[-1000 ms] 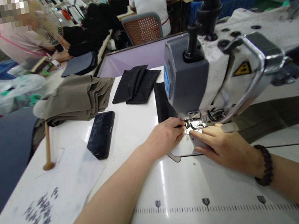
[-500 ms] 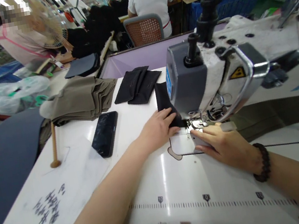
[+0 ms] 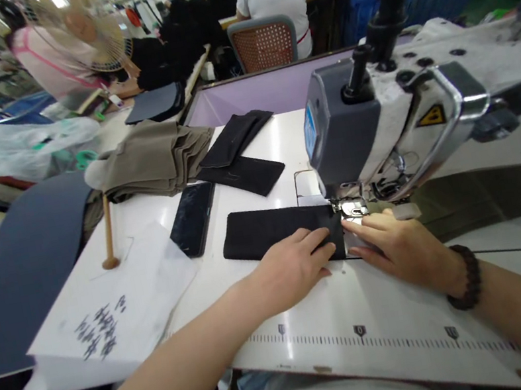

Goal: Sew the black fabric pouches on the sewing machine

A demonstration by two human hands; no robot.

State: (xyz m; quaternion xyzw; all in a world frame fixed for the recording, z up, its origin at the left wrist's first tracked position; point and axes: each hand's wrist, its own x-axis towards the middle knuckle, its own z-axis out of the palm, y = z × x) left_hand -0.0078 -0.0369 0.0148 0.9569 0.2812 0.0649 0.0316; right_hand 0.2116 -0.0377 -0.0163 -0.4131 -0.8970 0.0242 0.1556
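A folded black fabric piece (image 3: 259, 230) lies lengthwise on the white machine table, its right end at the presser foot (image 3: 353, 208) of the sewing machine (image 3: 348, 132). My left hand (image 3: 296, 268) rests flat on its near right part, fingers outstretched. Just right of that end, my right hand (image 3: 398, 248) lies with fingers extended, its index fingertip beside the foot and touching or nearly touching the cloth edge. The thumb is on the plate below. More black pieces (image 3: 244, 174) lie loosely overlapped behind.
Left of the cloth are a phone (image 3: 193, 220), a stack of olive fabric (image 3: 157, 156), a wooden stick (image 3: 109, 238) and a paper with writing (image 3: 110, 315). Olive cloth (image 3: 503, 196) stretches out right of the needle. A chair (image 3: 264, 45) and other people are beyond.
The black piece has turned from pointing away to lying sideways along the table. My left hand has come nearer with it. One black piece behind has shifted toward me; the view has moved slightly.
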